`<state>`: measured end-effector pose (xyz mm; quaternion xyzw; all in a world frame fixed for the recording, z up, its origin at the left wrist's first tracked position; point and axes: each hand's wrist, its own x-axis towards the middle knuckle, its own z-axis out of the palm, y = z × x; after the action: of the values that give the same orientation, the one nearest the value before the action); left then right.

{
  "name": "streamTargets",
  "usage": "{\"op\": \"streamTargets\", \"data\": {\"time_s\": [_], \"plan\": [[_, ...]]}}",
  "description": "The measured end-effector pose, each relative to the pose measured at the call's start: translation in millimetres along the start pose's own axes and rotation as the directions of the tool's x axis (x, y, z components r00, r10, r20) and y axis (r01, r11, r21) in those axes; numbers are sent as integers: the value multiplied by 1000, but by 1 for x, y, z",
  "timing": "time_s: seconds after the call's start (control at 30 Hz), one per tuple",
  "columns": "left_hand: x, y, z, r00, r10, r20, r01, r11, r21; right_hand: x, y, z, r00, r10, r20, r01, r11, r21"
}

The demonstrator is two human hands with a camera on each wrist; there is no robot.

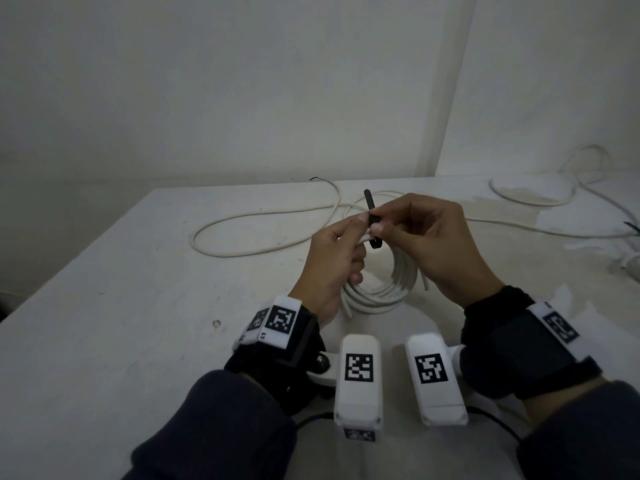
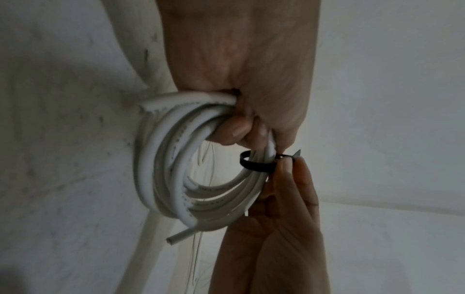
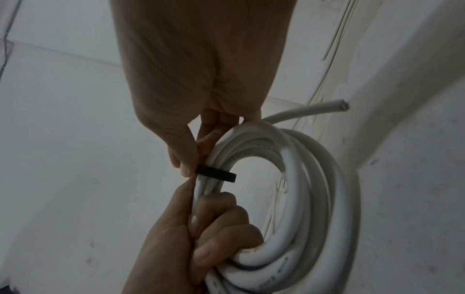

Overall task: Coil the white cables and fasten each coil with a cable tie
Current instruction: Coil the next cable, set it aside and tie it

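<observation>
A coil of white cable (image 1: 388,289) hangs upright over the table, with several turns (image 2: 166,163) (image 3: 309,179). My left hand (image 1: 341,251) grips the top of the coil, fingers curled round the strands (image 2: 236,127) (image 3: 219,224). A black cable tie (image 1: 371,216) is looped round the strands beside those fingers (image 2: 254,165) (image 3: 216,174), its tail sticking up. My right hand (image 1: 415,233) pinches the tie between thumb and forefinger (image 2: 289,171) (image 3: 186,159). One cut cable end (image 3: 337,106) pokes free of the coil (image 2: 176,237).
A loose white cable (image 1: 263,230) loops across the white table (image 1: 121,306) behind my hands. Another white cable (image 1: 540,199) lies at the far right, running to a plug (image 1: 627,265) near the edge. Walls stand close behind the table.
</observation>
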<state>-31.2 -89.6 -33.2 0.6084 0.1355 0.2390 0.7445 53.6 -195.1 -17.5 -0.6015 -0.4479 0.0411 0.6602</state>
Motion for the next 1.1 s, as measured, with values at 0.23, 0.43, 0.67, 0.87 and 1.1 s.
{"op": "streamTargets", "data": {"time_s": [0.23, 0.43, 0.67, 0.87, 1.1], "plan": [[1, -1, -2, 998, -61, -28, 59, 997, -46, -1, 2, 3, 998, 55, 36, -48, 982, -184], [1, 0, -3, 994, -105, -37, 101, 992, -82, -2, 0, -4, 992, 88, 86, -66, 971, -230], [3, -1, -4, 982, -184, 28, 187, 972, -144, -3, 1, -6, 999, 22, 32, -12, 958, -285], [3, -1, -3, 977, -208, 37, 212, 968, -134, -2, 1, -5, 1000, 15, 24, -8, 961, -277], [3, 0, -1, 966, -251, 59, 257, 956, -142, -4, 1, -6, 998, 21, 53, -8, 974, -227]]}}
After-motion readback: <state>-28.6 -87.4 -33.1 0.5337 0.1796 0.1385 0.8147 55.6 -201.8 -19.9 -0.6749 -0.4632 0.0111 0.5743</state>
